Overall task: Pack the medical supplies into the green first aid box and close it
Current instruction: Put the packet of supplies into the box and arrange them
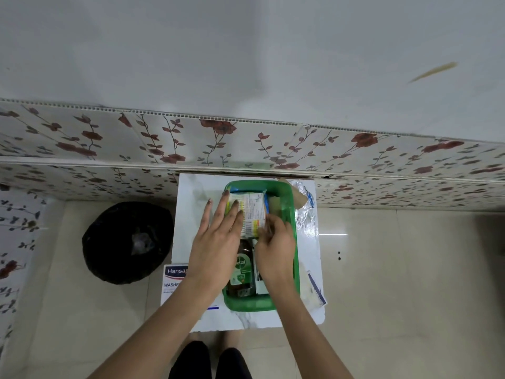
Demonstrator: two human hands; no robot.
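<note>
Packet [250, 212] is being pressed flat into the far end of the green box [289, 203], long axis running away from the camera, left hand [218, 236] spread on it, right hand [274, 250] pinching its near corner.

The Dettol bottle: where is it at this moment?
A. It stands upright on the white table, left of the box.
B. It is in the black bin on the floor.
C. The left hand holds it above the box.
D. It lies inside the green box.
D: the Dettol bottle lies on its side inside the green box, at the near end, between the two forearms.
</note>
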